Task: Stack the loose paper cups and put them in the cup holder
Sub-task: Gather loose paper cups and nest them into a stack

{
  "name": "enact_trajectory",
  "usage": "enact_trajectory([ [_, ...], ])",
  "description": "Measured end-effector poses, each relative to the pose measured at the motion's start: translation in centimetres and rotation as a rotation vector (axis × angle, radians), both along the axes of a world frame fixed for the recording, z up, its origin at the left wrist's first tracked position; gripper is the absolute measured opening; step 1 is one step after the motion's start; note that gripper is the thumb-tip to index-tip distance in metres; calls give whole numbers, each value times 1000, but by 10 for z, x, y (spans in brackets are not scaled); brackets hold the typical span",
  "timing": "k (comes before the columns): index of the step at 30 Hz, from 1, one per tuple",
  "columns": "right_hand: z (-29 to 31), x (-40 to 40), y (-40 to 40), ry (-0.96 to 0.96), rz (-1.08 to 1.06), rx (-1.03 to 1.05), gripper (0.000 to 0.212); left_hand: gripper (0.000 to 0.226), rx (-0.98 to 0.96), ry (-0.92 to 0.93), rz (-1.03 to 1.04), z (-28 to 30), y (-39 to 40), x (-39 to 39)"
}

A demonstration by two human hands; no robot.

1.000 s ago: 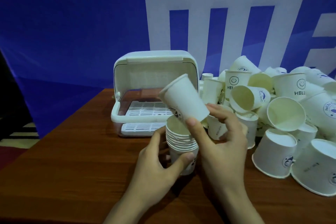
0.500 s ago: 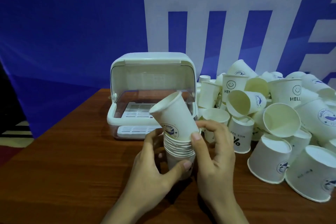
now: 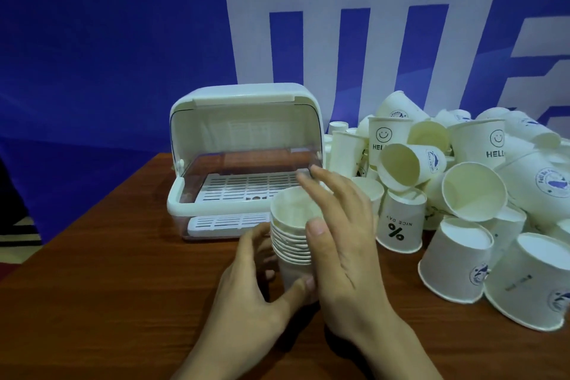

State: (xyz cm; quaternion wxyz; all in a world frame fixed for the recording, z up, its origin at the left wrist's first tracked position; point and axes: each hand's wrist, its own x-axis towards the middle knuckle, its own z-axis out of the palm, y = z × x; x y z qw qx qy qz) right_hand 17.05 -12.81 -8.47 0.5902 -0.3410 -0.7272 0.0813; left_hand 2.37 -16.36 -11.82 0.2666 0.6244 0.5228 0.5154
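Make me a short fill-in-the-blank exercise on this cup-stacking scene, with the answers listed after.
1. The left hand grips the stack of paper cups near its ____.
2. The lid of the cup holder is ____.
3. The loose cups are piled to the stack's ____.
4. The right hand holds ____.

Answers: bottom; open; right; nothing

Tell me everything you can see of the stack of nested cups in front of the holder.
The stack of cups is white paper, rims bunched in tight rings, mouth up, cream inside. It stands roughly upright on the wooden table, in front of the open cup holder and left of the loose pile. The left hand grips its lower part, thumb across the front. The right hand is open beside the rim, thumb near it.
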Motion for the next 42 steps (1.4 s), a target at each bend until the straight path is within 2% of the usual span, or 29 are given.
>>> enact_trajectory([
  [3,-6,0,-6,-43,-82,-48,49,64,1,47,-5,2,-1,-1],
  [6,-6,3,-11,-112,-99,-73,46,59,24,114,5,3,-1,-2],
  [8,-3,9,-12,-44,-35,-114,51,61,34,146,37,2,-1,-1],
  [10,-3,17,-8,101,-67,-93,48,62,13,131,60,3,-1,-1],
  [11,-5,21,-4,121,-155,-73,45,63,2,125,78,2,-1,-1],
  [13,-10,25,7,2,-398,-82,47,63,-9,139,109,1,0,-2],
  [16,-23,23,18,-310,-699,-216,69,57,-1,171,128,-1,-1,-1],
  [18,-26,21,17,-381,-762,-315,81,54,-16,174,129,0,-1,0],
  [19,-24,22,16,-368,-782,-319,76,54,-25,177,125,0,-1,0],
  [21,-20,22,16,-298,-799,-280,53,55,-27,187,120,-1,0,-2],
  [24,-17,19,16,-224,-784,-257,30,57,-25,183,121,-2,-1,-3],
  [29,-12,19,11,-81,-663,-138,26,53,-22,176,113,1,-1,-2],
  [32,-6,25,7,45,-446,9,25,52,-36,178,104,2,-3,1],
  [35,7,26,-3,248,-280,71,21,56,-55,145,101,1,-3,-1],
  [39,28,19,-19,443,-229,156,36,77,-67,117,89,2,0,-3],
  [42,40,22,-26,386,-172,139,52,86,-64,128,70,3,1,-2],
])
